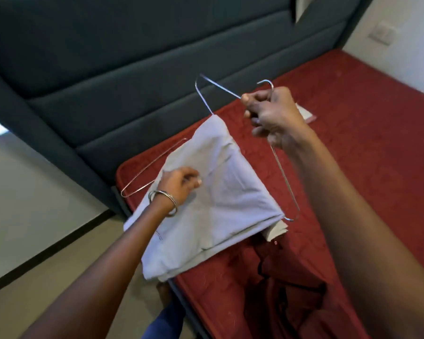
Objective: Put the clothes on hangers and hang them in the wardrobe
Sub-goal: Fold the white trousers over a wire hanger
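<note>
A folded grey garment (220,196) drapes over the lower bar of a metal wire hanger (285,182) held above the red bed. My right hand (272,116) grips the hanger just below its hook. My left hand (179,184), with bangles at the wrist, pinches the grey cloth near its left edge. A second wire hanger (149,167) lies on the bed's corner, partly under the garment. A dark red garment (291,297) lies crumpled on the bed below the grey one.
The red mattress (353,143) fills the right side, with a dark grey padded headboard (132,81) behind it. A small folded white item (306,113) lies behind my right hand. Light floor (34,192) shows at the left. No wardrobe is in view.
</note>
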